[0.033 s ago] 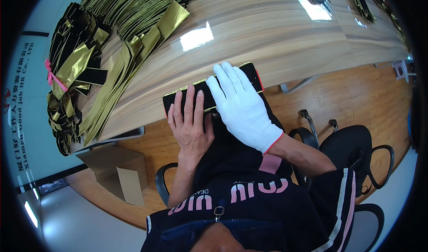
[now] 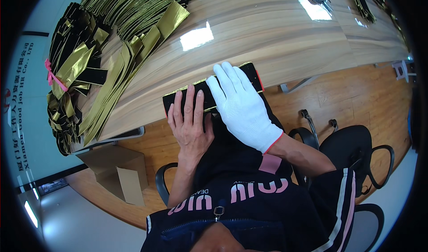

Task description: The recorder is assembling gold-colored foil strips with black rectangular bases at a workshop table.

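Observation:
A black strip with gold edging (image 2: 182, 97) lies along the near edge of the table, with a bit of red showing at both ends. My left hand (image 2: 191, 127) is bare; its outstretched fingers rest on the left part of the strip, and the thumb points forward beside them. On the right part lies my right hand (image 2: 243, 107) in a white knitted glove with a red cuff edge, fingers straight and flat. Neither hand is wrapped around anything. What lies beneath the gloved palm is hidden.
Gold strips (image 2: 118, 80) fan out on the wooden table (image 2: 267, 33), left of my hands. Beyond them is a large pile of gold-edged black strips (image 2: 129, 6); a bundle with a pink tie (image 2: 54, 76) lies far left. Below are a cardboard box (image 2: 118, 171) and black chair (image 2: 347, 149).

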{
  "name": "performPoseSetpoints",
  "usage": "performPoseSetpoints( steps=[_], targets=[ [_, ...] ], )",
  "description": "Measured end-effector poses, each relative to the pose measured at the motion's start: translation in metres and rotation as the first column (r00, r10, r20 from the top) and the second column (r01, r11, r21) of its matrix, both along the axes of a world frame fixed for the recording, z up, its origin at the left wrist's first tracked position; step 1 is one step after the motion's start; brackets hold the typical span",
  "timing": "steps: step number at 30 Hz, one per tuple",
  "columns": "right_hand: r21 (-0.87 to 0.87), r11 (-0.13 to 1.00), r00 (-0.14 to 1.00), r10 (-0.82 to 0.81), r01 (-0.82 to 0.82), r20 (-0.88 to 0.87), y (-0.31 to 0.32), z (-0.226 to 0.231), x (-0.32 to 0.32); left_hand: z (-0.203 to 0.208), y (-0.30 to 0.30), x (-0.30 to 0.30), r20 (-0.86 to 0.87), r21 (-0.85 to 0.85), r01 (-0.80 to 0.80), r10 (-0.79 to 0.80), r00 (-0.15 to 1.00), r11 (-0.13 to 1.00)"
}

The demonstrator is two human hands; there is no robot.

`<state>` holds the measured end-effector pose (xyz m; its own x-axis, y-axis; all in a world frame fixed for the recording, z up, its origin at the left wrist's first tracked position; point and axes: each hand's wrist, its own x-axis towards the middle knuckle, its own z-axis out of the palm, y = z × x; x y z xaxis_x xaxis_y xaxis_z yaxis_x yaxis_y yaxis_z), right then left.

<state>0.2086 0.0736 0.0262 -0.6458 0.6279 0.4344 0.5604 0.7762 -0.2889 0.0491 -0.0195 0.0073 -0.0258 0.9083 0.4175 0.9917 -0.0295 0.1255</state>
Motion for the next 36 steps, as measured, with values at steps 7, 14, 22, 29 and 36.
performPoseSetpoints(
  steps=[7,14,22,29,36],
  targets=[
    [0.007,1.0,0.999,-0.029,0.029,0.026,0.0,-0.001,0.001,-0.001,0.001,-0.002,-0.004,0.017,0.001,-0.001,1.0,1.0],
    [-0.056,0.998,0.999,-0.007,0.009,0.032,0.001,0.011,0.001,0.001,0.002,-0.001,-0.04,0.025,0.004,-0.003,0.999,1.0],
    [-0.025,0.999,0.997,0.047,-0.049,-0.057,-0.004,0.024,0.023,-0.001,0.002,0.0,-0.036,0.028,-0.005,0.006,0.999,1.0],
    [-0.024,0.999,0.995,-0.043,0.045,0.09,0.004,0.007,0.036,-0.003,0.001,-0.003,-0.056,0.034,-0.005,0.007,0.998,0.999],
    [0.089,0.993,0.975,-0.088,0.071,0.203,0.005,-0.003,0.036,-0.001,0.003,-0.002,-0.062,0.026,-0.014,0.016,0.998,1.0]
  ],
)
